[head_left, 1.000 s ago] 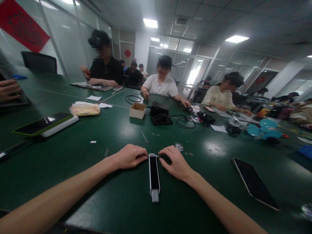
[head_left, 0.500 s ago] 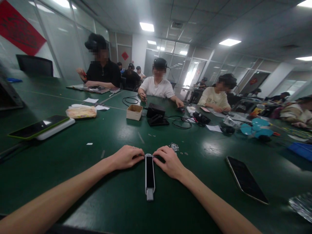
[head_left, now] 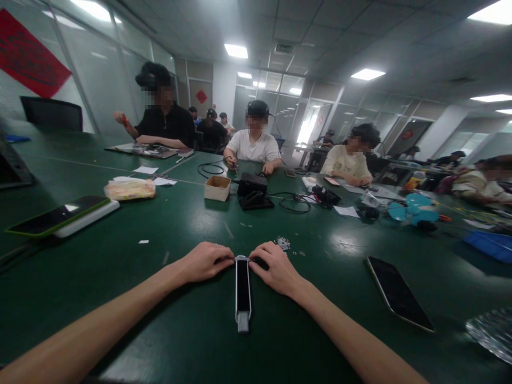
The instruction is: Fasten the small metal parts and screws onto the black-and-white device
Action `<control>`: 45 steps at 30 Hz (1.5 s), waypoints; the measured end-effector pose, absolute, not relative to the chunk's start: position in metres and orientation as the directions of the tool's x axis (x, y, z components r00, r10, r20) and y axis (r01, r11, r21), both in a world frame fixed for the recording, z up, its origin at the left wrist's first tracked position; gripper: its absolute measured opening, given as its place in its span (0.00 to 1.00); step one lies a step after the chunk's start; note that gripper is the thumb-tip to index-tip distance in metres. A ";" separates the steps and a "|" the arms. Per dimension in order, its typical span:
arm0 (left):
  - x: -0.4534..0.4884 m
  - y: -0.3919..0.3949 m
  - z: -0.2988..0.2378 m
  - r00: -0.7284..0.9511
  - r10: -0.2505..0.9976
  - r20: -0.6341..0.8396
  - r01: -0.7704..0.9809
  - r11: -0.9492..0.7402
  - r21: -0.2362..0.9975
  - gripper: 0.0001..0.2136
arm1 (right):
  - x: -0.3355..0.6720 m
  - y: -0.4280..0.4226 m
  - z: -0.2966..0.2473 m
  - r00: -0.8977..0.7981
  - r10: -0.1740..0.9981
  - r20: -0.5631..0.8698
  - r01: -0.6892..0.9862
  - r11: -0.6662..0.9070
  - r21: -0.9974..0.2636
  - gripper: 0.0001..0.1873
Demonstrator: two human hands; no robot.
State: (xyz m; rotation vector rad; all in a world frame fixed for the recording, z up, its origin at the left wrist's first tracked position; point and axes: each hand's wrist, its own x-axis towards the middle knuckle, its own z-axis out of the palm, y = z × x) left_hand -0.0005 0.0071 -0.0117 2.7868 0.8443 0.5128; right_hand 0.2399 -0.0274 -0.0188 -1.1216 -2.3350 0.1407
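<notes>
A long, slim black-and-white device (head_left: 242, 288) with a grey block at its near end lies on the green table, pointing toward me. My left hand (head_left: 206, 261) pinches at the left side of its far end, thumb and fingertips pressed together. From the right, my right hand (head_left: 274, 266) pinches the same far end, its fingers closed and curved. Small dark bits show at the fingertips on both sides, too small to make out. Just beyond my right hand lies a silvery, round, toothed metal part (head_left: 282, 244), with a few tiny pieces beside it.
A phone (head_left: 398, 293) and a clear glass dish (head_left: 492, 333) lie to the right. At the left are a green-edged phone (head_left: 56, 216) and a wrapped packet (head_left: 130, 189). A small box (head_left: 217, 188) and a black stand (head_left: 254, 189) stand ahead. Several people sit beyond.
The view has shifted slightly. Both my hands stay at the device's far end. Across the table, one person's hand has come inward toward the black stand.
</notes>
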 end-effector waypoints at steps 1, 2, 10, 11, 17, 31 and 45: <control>0.000 0.007 -0.012 0.778 0.567 0.271 0.503 -0.820 0.273 0.09 | 0.239 -0.028 -0.019 -0.504 0.751 0.427 0.694 0.647 -0.317 0.04; 0.000 0.007 -0.012 0.778 0.568 0.270 0.503 -0.819 0.275 0.09 | 0.239 -0.028 -0.019 -0.502 0.752 0.428 0.696 0.645 -0.317 0.04; -0.002 0.009 -0.013 0.780 0.567 0.265 0.497 -0.818 0.289 0.10 | 0.287 -0.014 0.007 -0.484 0.714 0.505 0.789 0.606 -0.099 0.09; -0.002 0.009 -0.012 0.781 0.566 0.265 0.494 -0.818 0.294 0.10 | 0.299 -0.010 0.011 -0.454 0.742 0.493 0.827 0.557 -0.077 0.08; -0.001 0.007 -0.010 0.775 0.580 0.251 0.511 -0.809 0.291 0.10 | 0.345 0.002 0.009 -0.421 0.886 0.194 0.896 0.440 -0.065 0.03; 0.003 0.007 -0.012 0.778 0.583 0.235 0.519 -0.807 0.283 0.09 | 0.306 -0.013 0.009 -0.473 0.797 0.376 0.822 0.552 -0.136 0.04; 0.004 0.009 -0.013 0.780 0.585 0.223 0.523 -0.804 0.282 0.09 | 0.259 -0.031 -0.017 -0.469 0.753 0.462 0.619 0.653 -0.436 0.08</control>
